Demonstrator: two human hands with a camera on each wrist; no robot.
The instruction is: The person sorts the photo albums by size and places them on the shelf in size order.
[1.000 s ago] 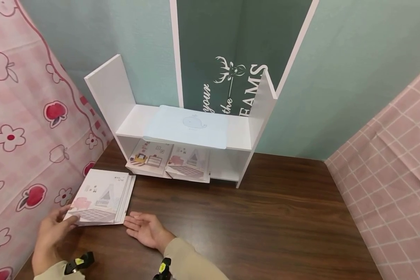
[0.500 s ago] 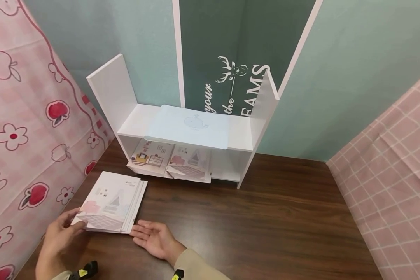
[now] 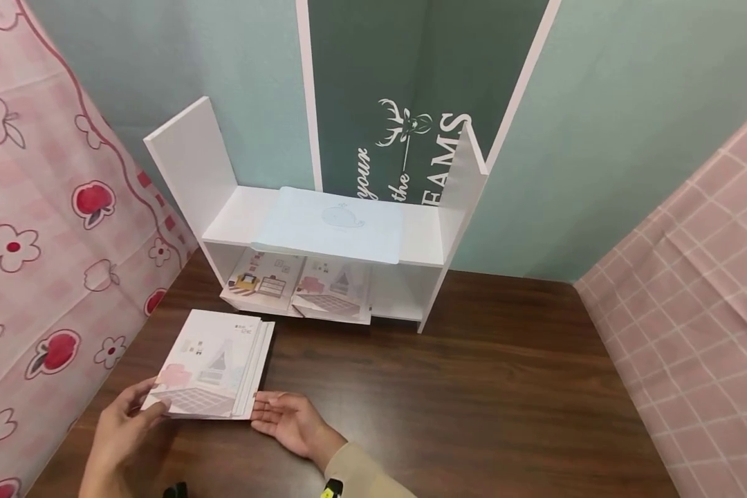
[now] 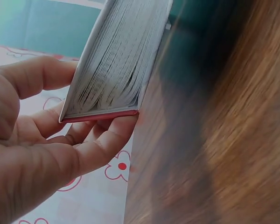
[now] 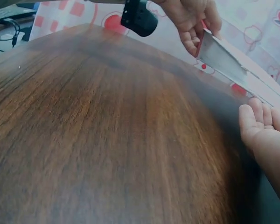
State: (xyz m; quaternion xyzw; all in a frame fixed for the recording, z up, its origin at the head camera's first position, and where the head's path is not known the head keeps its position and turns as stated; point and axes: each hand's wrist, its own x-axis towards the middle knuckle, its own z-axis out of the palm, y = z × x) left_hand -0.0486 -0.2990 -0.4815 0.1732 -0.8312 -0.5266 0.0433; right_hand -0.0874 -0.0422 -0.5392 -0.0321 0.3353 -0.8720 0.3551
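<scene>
A thick hardcover book [image 3: 208, 363] with a pale cover, printed with a tent and pink shapes, is at the left of the table in the head view. My left hand [image 3: 124, 422] pinches its near left corner, thumb on the cover. In the left wrist view, my left hand [image 4: 42, 121] holds the book [image 4: 119, 60] by its red spine, and the page edges face the camera. My right hand [image 3: 295, 425] lies palm up with relaxed fingers at the book's right edge. From the right wrist view, the book [image 5: 224, 58] appears slightly raised, with my right fingertips [image 5: 256, 109] beside or under it.
Behind stands a white shelf [image 3: 420, 235] with a pale blue whale-printed folder [image 3: 330, 225] on its upper board. Two similar books, one with a yellow chair [image 3: 264, 283] and one with a tent [image 3: 333, 289], lie in the lower compartment. A pink patterned cloth [image 3: 50, 277] borders the table's left.
The book has moved to the right and slightly nearer, with my left hand gripping it. My right hand has shifted right along with its edge.
</scene>
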